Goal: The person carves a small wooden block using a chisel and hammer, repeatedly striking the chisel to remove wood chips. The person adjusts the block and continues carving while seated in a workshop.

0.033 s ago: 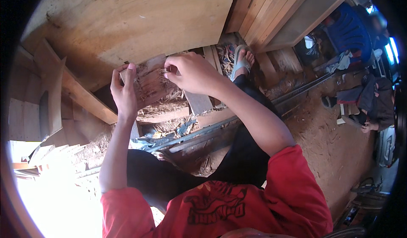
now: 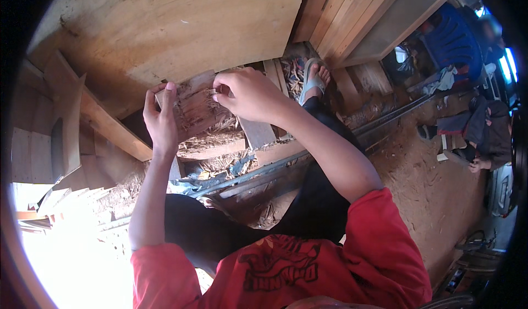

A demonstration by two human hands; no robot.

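My left hand [image 2: 160, 114] grips the left end of a short, rough wooden board [image 2: 192, 103], thumb on one side and fingers on the other. The board is reddish brown, and its face looks frayed. At its right end my right hand [image 2: 247, 94] is closed, thumb and forefinger pinched together right by the frayed fibres. Whatever lies between those fingertips is too small to make out. Wood shavings [image 2: 217, 138] lie beneath the board, over other wood pieces.
A large plywood panel [image 2: 181, 28] stands just beyond my hands. Planks [image 2: 113, 122] lean at the left, and more wooden boards [image 2: 352, 17] rise at the back right. My sandalled foot [image 2: 313, 81] rests among shavings. Another person [image 2: 487, 127] sits at the far right, near a blue plastic chair [image 2: 451, 39].
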